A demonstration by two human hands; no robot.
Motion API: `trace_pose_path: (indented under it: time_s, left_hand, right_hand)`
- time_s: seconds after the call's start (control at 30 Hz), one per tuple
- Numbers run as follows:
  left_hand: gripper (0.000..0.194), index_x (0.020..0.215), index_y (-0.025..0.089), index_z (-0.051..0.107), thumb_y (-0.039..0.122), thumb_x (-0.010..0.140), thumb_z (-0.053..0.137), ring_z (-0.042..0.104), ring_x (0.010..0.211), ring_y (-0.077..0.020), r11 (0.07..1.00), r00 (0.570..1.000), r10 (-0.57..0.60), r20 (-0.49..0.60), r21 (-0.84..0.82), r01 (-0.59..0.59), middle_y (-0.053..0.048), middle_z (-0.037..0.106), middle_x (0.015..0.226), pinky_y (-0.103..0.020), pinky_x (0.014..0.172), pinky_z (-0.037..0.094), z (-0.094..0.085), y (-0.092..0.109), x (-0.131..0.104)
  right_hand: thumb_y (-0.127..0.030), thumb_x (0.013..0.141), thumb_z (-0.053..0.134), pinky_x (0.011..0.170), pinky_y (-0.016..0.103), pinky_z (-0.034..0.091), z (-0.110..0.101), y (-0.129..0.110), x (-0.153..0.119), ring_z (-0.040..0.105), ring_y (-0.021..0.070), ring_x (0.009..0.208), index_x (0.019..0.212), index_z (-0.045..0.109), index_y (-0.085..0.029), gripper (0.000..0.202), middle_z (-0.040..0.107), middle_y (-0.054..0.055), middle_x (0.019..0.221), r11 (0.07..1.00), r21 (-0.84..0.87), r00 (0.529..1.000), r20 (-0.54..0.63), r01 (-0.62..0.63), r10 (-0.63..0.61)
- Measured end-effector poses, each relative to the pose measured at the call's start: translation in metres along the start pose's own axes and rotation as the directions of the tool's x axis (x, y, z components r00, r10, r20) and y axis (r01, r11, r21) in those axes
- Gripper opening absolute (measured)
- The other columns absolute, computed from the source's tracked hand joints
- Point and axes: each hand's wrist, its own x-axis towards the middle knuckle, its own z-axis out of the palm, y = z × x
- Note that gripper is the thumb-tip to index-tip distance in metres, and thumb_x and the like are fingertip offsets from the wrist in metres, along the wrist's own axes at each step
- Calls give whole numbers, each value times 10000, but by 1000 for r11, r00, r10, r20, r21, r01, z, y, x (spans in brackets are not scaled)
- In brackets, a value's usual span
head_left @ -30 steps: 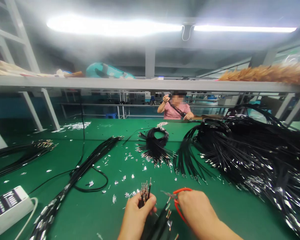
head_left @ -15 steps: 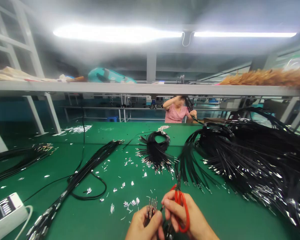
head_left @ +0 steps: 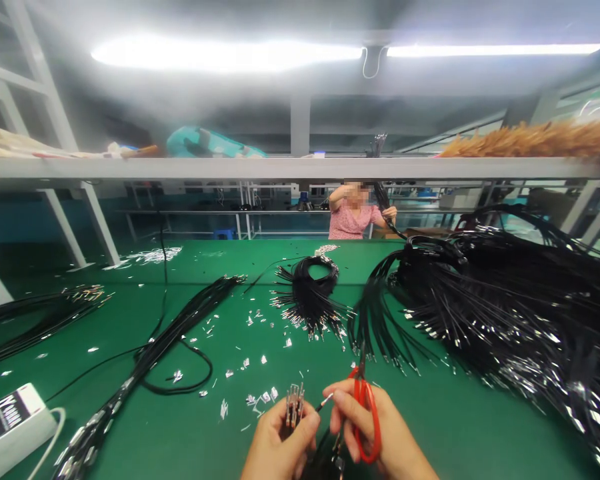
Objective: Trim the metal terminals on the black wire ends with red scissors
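My left hand [head_left: 283, 437] is closed round a bundle of black cables, whose bare silvery ends [head_left: 295, 403] stick up above the fingers. One black cable [head_left: 322, 404] slants out of that hand toward my right hand, its light tip by the right thumb and forefinger. Red-handled scissors [head_left: 371, 420] hang in my right hand [head_left: 363, 417], blades pointing away over the table. The right thumb and forefinger are pinched close to the cable tip; whether they touch it I cannot make out. Below both hands, more dark cable is partly hidden.
Scraps of foil [head_left: 265, 397] litter the green table [head_left: 260, 453]. A long cable bundle [head_left: 180, 327] lies left, a coiled bundle [head_left: 310, 293] ahead, a big cable heap [head_left: 480, 293] right. A white box [head_left: 15, 427] sits at lower left. Beyond the shelf [head_left: 280, 169], a person [head_left: 353, 220] holds cables.
My hands have drawn slightly apart, and more of the single cable with its light tip shows between them. The view has tilted down a little. The scissors stay in my right hand.
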Motion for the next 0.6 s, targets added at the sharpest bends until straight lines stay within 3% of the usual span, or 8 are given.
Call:
trace_pose_path:
  time_s: [0.2, 0.27, 0.43, 0.6]
  left_hand:
    - [394, 651, 138, 518, 530, 658, 564, 325, 362, -46, 992, 995, 79, -68, 102, -71, 84, 380, 413, -180, 377, 224, 7, -4, 0]
    - [406, 657, 137, 511, 542, 679, 531, 340, 362, -53, 994, 997, 69, -39, 85, -66, 72, 406, 388, -184, 389, 238, 7, -5, 1]
    - [401, 653, 152, 497, 551, 683, 520, 296, 321, -33, 997, 995, -71, 71, -19, 72, 55, 451, 368, -176, 359, 165, 3, -5, 2]
    - [419, 638, 153, 492, 567, 645, 556, 279, 326, -28, 992, 989, -65, 134, -98, 79, 65, 434, 359, -187, 374, 150, 1, -3, 4]
  right_hand:
    - [-395, 721, 607, 297, 130, 253, 5, 12, 1, 437, 24, 297, 742, 575, -120, 278, 607, -4, 535, 999, 21, 1000, -9, 26, -25]
    - [-375, 738, 595, 308, 133, 271, 6, 14, 1, 457, 30, 311, 789, 584, -116, 264, 617, 2, 559, 998, 48, 999, 1, 34, -34]
    - [-328, 788, 549, 334, 137, 281, 4, 19, -1, 479, 30, 348, 873, 573, -109, 236, 632, 19, 618, 992, 120, 999, 39, 25, -30]
    - [-401, 745, 579, 320, 144, 290, 2, 27, 2, 459, 40, 331, 925, 547, -103, 349, 618, 10, 568, 987, 162, 1000, 23, -9, 6]
